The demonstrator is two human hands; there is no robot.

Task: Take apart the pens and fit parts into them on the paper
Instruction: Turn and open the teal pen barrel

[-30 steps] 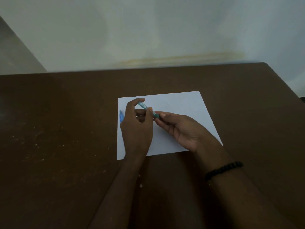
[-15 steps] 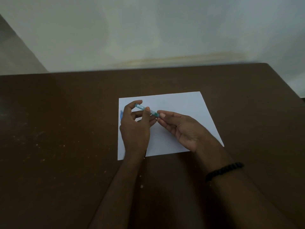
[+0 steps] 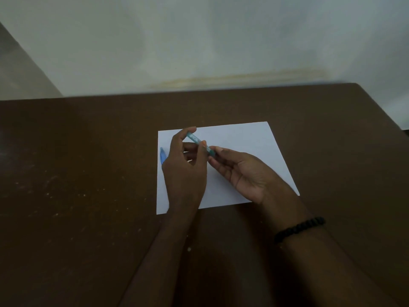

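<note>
Above the paper (image 3: 243,138) | teal pen (image 3: 200,144) pinched by left hand (image 3: 184,173) and right hand (image 3: 241,171) fingertips | 1 blue pen (image 3: 162,156) lies on paper's left edge, beside left hand

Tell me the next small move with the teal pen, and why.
Probably twist or pull the right end off. The left hand grips the pen mid-barrel above the paper, and the right hand pinches its right end, yet the pen looks undivided.
</note>
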